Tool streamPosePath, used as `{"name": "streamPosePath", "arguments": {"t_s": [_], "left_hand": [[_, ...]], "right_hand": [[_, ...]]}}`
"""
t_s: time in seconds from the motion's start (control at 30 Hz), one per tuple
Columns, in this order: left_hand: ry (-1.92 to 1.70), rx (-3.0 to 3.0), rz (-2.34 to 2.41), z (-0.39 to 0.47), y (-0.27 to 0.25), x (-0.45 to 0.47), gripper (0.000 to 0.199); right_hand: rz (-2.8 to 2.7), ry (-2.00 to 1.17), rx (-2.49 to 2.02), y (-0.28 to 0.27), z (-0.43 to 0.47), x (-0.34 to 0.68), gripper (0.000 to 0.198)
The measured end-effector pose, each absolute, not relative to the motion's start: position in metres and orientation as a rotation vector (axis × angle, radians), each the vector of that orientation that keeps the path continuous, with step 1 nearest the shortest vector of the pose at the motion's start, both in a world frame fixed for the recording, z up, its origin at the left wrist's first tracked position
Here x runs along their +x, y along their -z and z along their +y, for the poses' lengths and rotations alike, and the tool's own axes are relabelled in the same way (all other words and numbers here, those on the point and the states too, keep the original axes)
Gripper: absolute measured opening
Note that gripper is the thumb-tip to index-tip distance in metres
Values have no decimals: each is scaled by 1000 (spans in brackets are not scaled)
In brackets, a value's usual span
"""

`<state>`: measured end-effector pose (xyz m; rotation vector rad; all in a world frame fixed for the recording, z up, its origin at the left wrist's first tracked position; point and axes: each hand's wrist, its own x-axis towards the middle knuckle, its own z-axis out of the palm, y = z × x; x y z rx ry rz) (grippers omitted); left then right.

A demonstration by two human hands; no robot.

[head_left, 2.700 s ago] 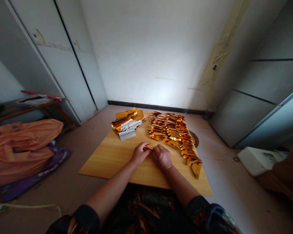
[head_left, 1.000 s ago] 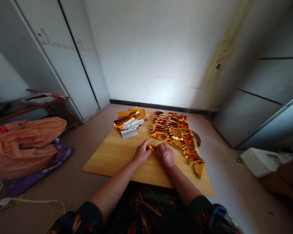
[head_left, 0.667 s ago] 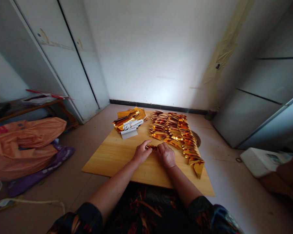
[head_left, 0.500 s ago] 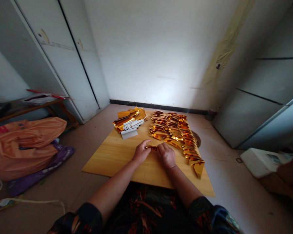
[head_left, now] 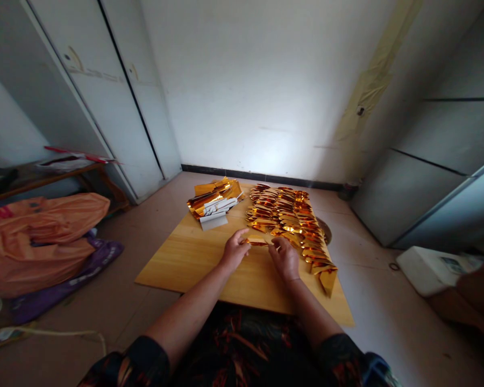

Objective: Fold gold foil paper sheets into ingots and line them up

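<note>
Between my hands, just above the wooden board, is a small piece of folded gold foil paper [head_left: 257,242]. My left hand [head_left: 235,250] pinches its left end between thumb and fingers. At its right end, my right hand [head_left: 284,257] is closed with fingertips on the paper. Rows of folded gold paper pieces [head_left: 282,212] overlap on the right side of the board, the nearest ones close to my right hand. Behind my left hand lies a loose pile of gold foil sheets [head_left: 215,192], with white-backed strips [head_left: 220,207] on top.
The wooden board [head_left: 177,263] stands low over a tiled floor. On the left are an orange cloth or bag [head_left: 44,236], a purple bag [head_left: 72,279] and a pale cable [head_left: 56,332]. A white box [head_left: 431,269] and a grey cabinet-like unit [head_left: 411,161] stand at right.
My right hand has shifted slightly right, from over the foil paper to its right end, so more of the folded paper shows. My left hand has barely moved.
</note>
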<state>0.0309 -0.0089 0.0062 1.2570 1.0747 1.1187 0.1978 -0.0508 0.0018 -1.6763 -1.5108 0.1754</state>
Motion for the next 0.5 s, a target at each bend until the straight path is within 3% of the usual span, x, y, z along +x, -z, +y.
{"name": "streamPosePath", "arguments": {"t_s": [0.2,0.5], "left_hand": [[-1108,1258,1024,-13,-10,37,59],[-1066,1307,960,-18,-14,51,58]], "right_hand": [[-1259,-527,-1564,-7,-51,198,20],[-1311,-500,-1566,-21,-62,214,15]]}}
